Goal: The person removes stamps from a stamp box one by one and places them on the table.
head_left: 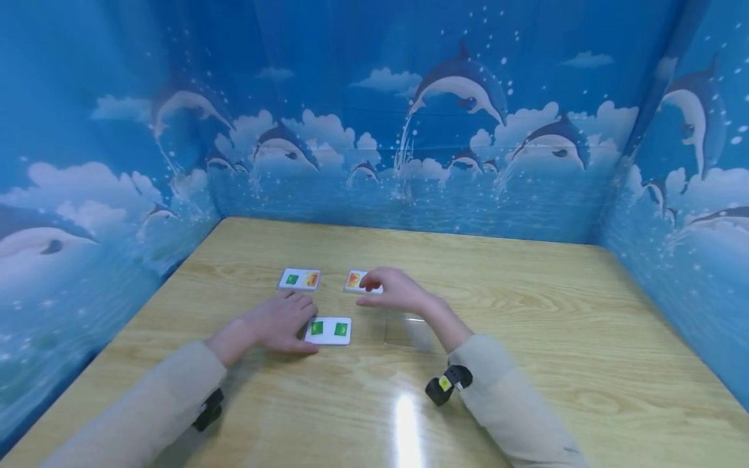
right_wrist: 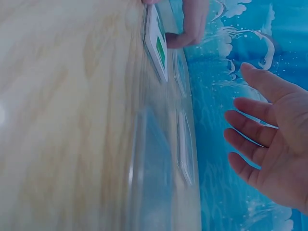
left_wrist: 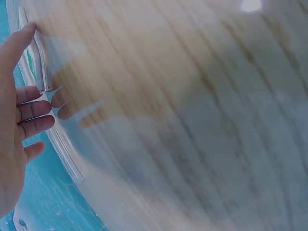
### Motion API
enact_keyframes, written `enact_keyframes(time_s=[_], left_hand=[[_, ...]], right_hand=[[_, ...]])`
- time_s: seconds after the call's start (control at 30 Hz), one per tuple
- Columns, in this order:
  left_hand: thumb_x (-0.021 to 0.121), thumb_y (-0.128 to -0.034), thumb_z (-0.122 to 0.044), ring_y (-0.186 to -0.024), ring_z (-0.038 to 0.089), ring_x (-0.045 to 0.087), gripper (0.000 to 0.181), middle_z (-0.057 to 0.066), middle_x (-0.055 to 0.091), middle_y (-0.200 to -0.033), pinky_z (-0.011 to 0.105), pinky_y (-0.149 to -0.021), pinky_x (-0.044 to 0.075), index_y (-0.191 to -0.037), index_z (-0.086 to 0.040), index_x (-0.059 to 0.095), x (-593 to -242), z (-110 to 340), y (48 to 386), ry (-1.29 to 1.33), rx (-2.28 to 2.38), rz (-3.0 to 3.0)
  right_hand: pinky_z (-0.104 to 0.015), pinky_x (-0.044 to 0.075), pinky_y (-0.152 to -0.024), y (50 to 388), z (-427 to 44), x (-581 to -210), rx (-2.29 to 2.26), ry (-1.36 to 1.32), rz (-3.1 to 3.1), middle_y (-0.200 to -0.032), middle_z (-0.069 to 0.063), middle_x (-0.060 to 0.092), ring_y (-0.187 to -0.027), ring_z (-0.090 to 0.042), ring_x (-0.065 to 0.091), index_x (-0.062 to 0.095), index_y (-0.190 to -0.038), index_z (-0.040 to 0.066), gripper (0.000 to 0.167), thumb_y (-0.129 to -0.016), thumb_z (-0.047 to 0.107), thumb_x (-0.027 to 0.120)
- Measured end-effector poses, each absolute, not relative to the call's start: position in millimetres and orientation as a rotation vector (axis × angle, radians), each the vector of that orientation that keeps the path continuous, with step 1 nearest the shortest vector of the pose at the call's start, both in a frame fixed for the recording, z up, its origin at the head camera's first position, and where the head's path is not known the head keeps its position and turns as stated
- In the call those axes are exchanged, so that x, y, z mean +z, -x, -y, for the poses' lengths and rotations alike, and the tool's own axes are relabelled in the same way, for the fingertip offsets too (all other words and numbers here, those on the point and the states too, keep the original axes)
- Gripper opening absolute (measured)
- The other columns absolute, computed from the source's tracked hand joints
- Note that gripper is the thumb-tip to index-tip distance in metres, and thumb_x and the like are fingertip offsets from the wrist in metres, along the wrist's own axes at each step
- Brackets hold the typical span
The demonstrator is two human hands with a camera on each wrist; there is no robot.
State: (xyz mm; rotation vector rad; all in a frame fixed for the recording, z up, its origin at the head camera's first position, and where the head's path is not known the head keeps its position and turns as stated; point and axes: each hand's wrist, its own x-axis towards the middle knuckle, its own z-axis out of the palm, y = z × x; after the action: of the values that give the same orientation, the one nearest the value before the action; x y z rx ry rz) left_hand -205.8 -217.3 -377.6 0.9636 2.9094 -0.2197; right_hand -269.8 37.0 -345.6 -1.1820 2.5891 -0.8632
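Observation:
A white card with two green squares [head_left: 329, 331] lies flat on the table. My left hand [head_left: 281, 323] holds it at its left end, thumb at the near edge and fingers at the far edge. In the left wrist view that hand [left_wrist: 14, 115] shows its thumb and fingertips at the card's rim. My right hand [head_left: 398, 290] hovers with loosely bent fingers over a card with an orange picture [head_left: 354, 280], covering its right part. In the right wrist view this hand [right_wrist: 274, 139] holds nothing and is apart from the cards.
A card with a green square and an orange picture [head_left: 299, 279] lies at the back left. A clear plastic holder [head_left: 407, 333] lies right of the held card. Behind the wooden table [head_left: 526, 312] hangs a blue dolphin curtain [head_left: 374, 130].

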Motion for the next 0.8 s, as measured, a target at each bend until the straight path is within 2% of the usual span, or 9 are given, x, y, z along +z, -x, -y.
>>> enact_keyframes(time_s=[0.2,0.5,0.8], left_hand=[[0.046,-0.0806,-0.070,-0.114,0.026,0.047,0.073,0.008,0.055,-0.115,0.048,-0.104,0.029,-0.118,-0.008,0.055,-378,217,207,-0.956,-0.219,-2.903],[0.046,-0.0788,-0.072,-0.114,0.024,0.047,0.074,0.006,0.055,-0.115,0.047,-0.104,0.029,-0.119,-0.010,0.055,-377,216,207,-0.914,-0.214,-2.887],[0.047,-0.0779,-0.073,-0.111,0.022,0.049,0.074,0.004,0.056,-0.113,0.046,-0.103,0.031,-0.118,-0.011,0.056,-379,215,207,-0.902,-0.214,-2.896]], right_hand=[[-0.034,0.047,-0.085,269,-26,-355,-0.978,1.128,-2.515,-0.104,-0.013,0.063,-0.098,-0.025,0.058,0.062,-0.108,-0.002,0.036,-0.085,0.025,0.068],[-0.025,0.047,-0.081,263,-15,-369,-1.082,1.017,-2.490,-0.098,-0.006,0.064,-0.092,-0.016,0.057,0.064,-0.107,0.000,0.033,-0.082,0.021,0.071],[-0.028,0.046,-0.081,262,-12,-382,-1.129,0.905,-2.410,-0.097,-0.001,0.061,-0.091,-0.014,0.056,0.061,-0.113,0.003,0.039,-0.082,0.024,0.070]])
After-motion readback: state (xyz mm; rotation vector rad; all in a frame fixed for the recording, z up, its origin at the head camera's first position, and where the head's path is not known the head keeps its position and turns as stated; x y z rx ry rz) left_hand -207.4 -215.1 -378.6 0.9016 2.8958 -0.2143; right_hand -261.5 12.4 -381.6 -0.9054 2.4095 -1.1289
